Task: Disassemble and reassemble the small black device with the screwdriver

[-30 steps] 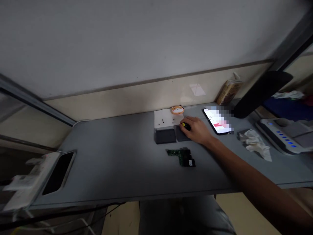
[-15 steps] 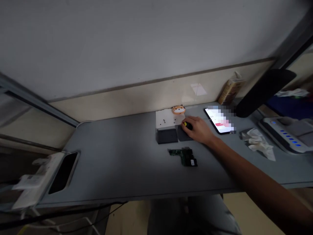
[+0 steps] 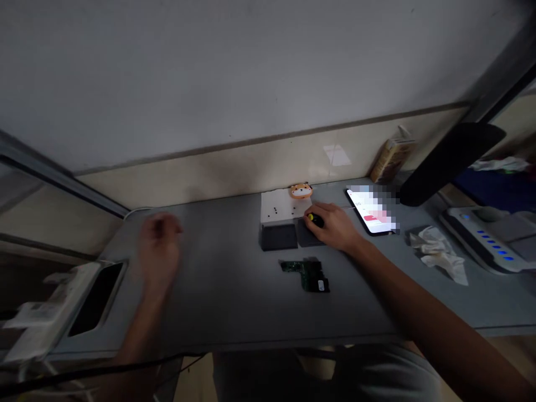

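Observation:
My right hand (image 3: 330,224) is closed around a black-and-yellow screwdriver handle (image 3: 315,219); its tip is hidden. Beneath that hand lies a dark flat plate (image 3: 309,237), partly covered by the fingers. Beside it to the left is a similar dark rectangular piece (image 3: 279,237). Several tiny black screws (image 3: 275,210) rest on a white sheet (image 3: 268,201) behind these pieces. Nearer to me, a green circuit board (image 3: 309,274) with a small white label lies on the desk. My left hand (image 3: 159,248), smeared by motion, is above the desk's left part; its fingers are unclear.
An orange animal-faced case (image 3: 301,191) sits at the sheet's back edge. To the right are a lit phone (image 3: 366,209), crumpled tissue (image 3: 438,251), a drink carton (image 3: 391,159), a dark cylinder (image 3: 452,162) and a power strip (image 3: 481,240). A dark-screened phone (image 3: 98,298) lies left.
My left hand has come into view over the left side of the desk. My right hand stays at the dark plate with the screwdriver. The view has shifted slightly.

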Tool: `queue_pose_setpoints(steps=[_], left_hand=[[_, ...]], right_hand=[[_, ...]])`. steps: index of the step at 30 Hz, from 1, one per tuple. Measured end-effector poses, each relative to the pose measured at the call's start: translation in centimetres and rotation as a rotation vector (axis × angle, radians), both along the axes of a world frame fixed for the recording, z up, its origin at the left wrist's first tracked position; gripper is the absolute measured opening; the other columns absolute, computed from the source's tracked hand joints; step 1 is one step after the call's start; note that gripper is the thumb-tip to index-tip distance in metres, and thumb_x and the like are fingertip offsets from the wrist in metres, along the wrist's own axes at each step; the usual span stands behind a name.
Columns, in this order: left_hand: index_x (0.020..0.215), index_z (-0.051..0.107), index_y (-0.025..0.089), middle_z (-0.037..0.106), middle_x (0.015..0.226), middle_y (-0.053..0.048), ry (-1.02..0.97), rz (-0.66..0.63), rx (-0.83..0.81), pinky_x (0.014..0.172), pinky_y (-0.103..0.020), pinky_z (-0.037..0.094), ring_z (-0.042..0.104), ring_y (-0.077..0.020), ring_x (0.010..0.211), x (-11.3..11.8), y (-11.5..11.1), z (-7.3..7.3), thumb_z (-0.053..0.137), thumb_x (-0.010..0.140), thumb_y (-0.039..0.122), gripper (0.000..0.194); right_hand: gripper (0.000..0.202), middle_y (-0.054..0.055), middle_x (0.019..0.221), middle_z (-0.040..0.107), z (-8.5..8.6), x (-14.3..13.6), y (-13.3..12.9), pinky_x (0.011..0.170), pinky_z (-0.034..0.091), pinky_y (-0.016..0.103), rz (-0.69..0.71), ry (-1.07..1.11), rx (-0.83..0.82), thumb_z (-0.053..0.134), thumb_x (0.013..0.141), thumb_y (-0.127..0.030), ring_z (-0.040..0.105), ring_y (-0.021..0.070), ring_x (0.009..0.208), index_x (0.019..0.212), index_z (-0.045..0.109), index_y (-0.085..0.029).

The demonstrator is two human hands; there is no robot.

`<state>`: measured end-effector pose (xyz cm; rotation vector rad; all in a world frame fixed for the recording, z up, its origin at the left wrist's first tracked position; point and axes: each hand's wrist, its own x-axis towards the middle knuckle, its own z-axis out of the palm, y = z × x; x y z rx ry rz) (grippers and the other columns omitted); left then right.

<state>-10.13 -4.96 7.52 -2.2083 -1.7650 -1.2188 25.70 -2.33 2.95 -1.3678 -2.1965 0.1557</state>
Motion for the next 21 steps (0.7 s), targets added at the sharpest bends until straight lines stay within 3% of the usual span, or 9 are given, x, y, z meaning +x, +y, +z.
queue_pose_setpoints(steps=[2, 4, 7, 9, 14, 21], left_hand=[[0.094, 0.065, 0.018, 0.070, 0.085, -0.001, -0.027, -0.025, -0.146, 0.071, -0.027, 0.053, 0.063, -0.0156, 0.076, 2.5, 1.6, -1.6, 0.043, 0.100, 0.030, 0.025], [0.093, 0.065, 0.020, 0.072, 0.090, -0.003, 0.045, -0.187, -0.336, 0.072, -0.028, 0.051, 0.065, -0.0177, 0.080, 5.4, 2.9, -3.3, 0.045, 0.095, 0.030, 0.022], [0.081, 0.058, 0.021, 0.067, 0.076, -0.003, 0.094, -0.279, -0.383, 0.069, -0.028, 0.048, 0.061, -0.0174, 0.071, 8.6, 3.8, -5.6, 0.042, 0.093, 0.030, 0.023], [0.080, 0.054, 0.021, 0.062, 0.070, -0.001, 0.079, -0.289, -0.379, 0.065, -0.027, 0.045, 0.058, -0.0158, 0.064, 9.3, 3.9, -6.5, 0.039, 0.093, 0.029, 0.022], [0.086, 0.050, 0.023, 0.051, 0.062, 0.004, 0.042, -0.345, -0.398, 0.058, -0.025, 0.038, 0.049, -0.0139, 0.053, 8.8, 3.1, -6.9, 0.037, 0.095, 0.031, 0.018], [0.076, 0.044, 0.023, 0.041, 0.056, 0.005, 0.096, -0.365, -0.331, 0.060, -0.027, 0.038, 0.044, -0.0141, 0.052, 9.0, 3.0, -6.6, 0.041, 0.093, 0.028, 0.018]], right_hand=[[0.021, 0.010, 0.089, 0.075, -0.3, 0.1, 0.1, 0.079, 0.046, 0.035, 0.012, 0.011, 0.026, 0.052, 0.096, -0.026, 0.069, 0.0233, 0.083, 0.089, 0.070, -0.019], [0.021, 0.009, 0.087, 0.075, -0.6, 0.1, 0.2, 0.078, 0.046, 0.035, 0.013, 0.021, 0.059, 0.051, 0.096, -0.026, 0.068, 0.0228, 0.081, 0.088, 0.069, -0.019], [0.022, 0.009, 0.086, 0.074, -1.1, 0.0, 0.3, 0.078, 0.046, 0.035, 0.015, 0.015, 0.093, 0.050, 0.097, -0.026, 0.067, 0.0226, 0.080, 0.088, 0.069, -0.020], [0.021, 0.009, 0.087, 0.073, -1.2, 0.0, 0.3, 0.078, 0.045, 0.035, 0.022, 0.007, 0.103, 0.051, 0.097, -0.027, 0.067, 0.0225, 0.080, 0.089, 0.069, -0.019], [0.019, 0.008, 0.084, 0.073, -0.9, -0.2, 0.2, 0.076, 0.045, 0.035, 0.046, 0.044, 0.117, 0.052, 0.097, -0.027, 0.066, 0.0210, 0.077, 0.087, 0.068, -0.020], [0.015, 0.006, 0.082, 0.072, -0.1, -0.4, -0.2, 0.073, 0.046, 0.033, 0.050, 0.223, 0.117, 0.054, 0.095, -0.024, 0.066, 0.0200, 0.076, 0.085, 0.065, -0.021]])
